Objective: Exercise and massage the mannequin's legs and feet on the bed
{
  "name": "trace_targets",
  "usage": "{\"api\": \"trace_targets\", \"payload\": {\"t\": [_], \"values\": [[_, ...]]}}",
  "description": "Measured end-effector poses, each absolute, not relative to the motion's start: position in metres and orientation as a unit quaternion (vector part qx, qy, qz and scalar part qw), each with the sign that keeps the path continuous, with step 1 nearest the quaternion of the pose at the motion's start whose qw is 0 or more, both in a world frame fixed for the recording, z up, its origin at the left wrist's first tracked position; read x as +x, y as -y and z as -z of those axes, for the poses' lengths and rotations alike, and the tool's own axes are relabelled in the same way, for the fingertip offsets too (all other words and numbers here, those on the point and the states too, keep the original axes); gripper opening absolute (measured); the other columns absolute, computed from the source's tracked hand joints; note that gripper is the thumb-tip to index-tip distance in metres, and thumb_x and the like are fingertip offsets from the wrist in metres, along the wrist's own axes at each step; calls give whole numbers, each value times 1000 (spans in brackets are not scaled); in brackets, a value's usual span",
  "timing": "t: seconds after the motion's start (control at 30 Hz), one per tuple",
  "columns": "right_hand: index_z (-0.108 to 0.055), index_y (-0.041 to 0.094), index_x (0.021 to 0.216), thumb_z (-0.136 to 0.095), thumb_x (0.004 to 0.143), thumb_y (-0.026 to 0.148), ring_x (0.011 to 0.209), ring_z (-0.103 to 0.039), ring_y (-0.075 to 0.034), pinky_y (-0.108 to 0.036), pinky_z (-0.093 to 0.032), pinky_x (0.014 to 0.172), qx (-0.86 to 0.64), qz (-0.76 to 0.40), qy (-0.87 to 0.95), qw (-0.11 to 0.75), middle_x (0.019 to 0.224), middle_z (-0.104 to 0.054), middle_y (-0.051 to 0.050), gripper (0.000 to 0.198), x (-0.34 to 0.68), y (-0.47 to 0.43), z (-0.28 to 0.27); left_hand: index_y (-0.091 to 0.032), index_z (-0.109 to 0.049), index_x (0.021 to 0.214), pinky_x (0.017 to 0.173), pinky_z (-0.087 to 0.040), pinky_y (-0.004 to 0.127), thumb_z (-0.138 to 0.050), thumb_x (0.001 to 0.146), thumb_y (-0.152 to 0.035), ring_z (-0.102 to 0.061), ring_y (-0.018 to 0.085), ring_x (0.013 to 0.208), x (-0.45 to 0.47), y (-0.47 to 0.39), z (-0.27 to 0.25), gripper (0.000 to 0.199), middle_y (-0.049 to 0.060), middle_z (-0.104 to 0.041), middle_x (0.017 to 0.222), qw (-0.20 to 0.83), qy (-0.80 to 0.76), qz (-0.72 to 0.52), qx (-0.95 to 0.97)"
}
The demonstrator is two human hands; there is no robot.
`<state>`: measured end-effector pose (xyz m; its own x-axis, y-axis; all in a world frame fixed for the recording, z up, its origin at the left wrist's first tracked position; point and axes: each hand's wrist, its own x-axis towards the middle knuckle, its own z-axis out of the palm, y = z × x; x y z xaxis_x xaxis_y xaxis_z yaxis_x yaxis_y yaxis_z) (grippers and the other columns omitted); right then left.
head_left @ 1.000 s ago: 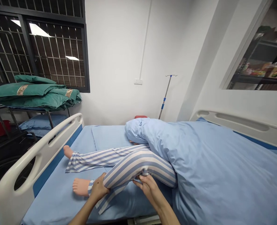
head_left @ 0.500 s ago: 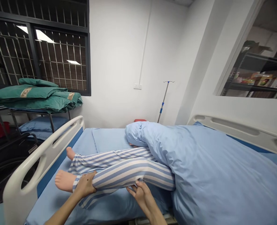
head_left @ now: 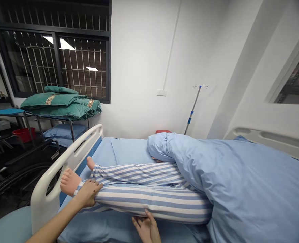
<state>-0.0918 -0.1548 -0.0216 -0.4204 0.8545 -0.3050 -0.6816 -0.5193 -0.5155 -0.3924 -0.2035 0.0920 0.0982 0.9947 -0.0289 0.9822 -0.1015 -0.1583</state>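
Note:
A near leg [head_left: 154,199] in blue-and-white striped trousers lies almost straight on the bed, its bare foot [head_left: 70,182] tilted up towards the footboard. Around its ankle, over the trouser cuff, my left hand [head_left: 88,192] is closed. My right hand [head_left: 146,226] cups the underside near the knee, thumb against the cloth and some fingertips hidden beneath. The far striped leg [head_left: 139,172] rests alongside, its bare foot [head_left: 90,163] showing. A light-blue quilt [head_left: 230,182] covers the thighs and everything further right.
The pale plastic footboard [head_left: 45,179] stands left of the feet. Beyond it is a black wheelchair [head_left: 30,165]. Green folded bedding [head_left: 63,103] lies on a metal-framed stand by the barred window. An IV pole [head_left: 192,113] rises behind the bed.
The near leg's knee has come down from a bend, so the leg is straighter and lower. Both hands moved with it, keeping contact. My view has turned left.

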Motion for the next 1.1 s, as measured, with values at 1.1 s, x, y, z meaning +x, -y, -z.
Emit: {"api": "trace_targets", "payload": {"t": [1.1], "values": [[-59, 17, 95, -70, 54, 45, 84, -60, -25, -29, -45, 62, -501, -624, 506, 323, 90, -66, -10, 51, -92, 183, 52, -15, -47, 120, 93, -31, 46, -43, 68, -8, -52, 27, 103, -393, 200, 6, 53, 14, -58, 112, -10, 740, -73, -668]]}}
